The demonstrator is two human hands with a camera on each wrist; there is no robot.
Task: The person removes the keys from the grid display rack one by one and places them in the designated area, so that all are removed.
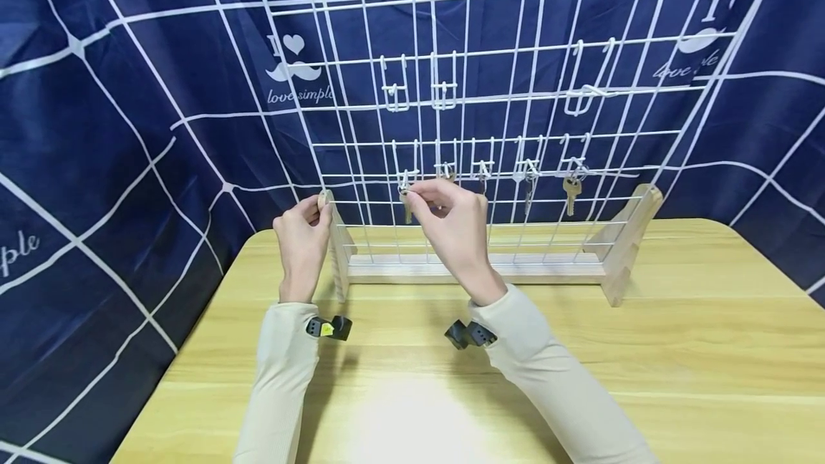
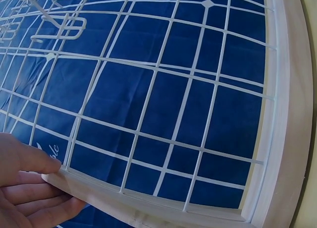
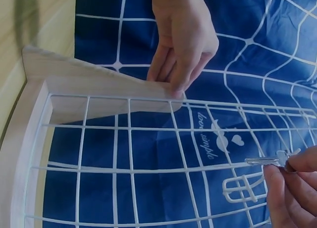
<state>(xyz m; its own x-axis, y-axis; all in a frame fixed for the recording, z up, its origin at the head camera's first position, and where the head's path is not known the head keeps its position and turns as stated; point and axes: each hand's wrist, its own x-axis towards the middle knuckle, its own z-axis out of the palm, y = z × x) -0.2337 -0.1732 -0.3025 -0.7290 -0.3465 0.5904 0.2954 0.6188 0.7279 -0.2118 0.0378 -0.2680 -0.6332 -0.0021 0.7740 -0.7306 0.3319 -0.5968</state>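
My right hand [image 1: 455,226] pinches a key [image 1: 408,214] by its head, close to the leftmost hook [image 1: 406,179] in the lower row of a white wire grid [image 1: 509,143]. In the right wrist view, the silvery key [image 3: 262,161] points away from the fingertips, beside a looped white hook [image 3: 240,189]. Whether its ring is on a hook, I cannot tell. My left hand [image 1: 303,240] grips the top of the rack's left wooden side support [image 1: 338,256] between thumb and fingers. The left wrist view shows the thumb pressing on that wood [image 2: 99,194].
Keys hang from other lower hooks, including a brass key [image 1: 571,195] at the right and a silvery key [image 1: 529,195]. Higher up are more white hooks [image 1: 443,95]. The rack stands on a wooden table [image 1: 399,364], with a dark blue patterned cloth [image 1: 161,185] behind.
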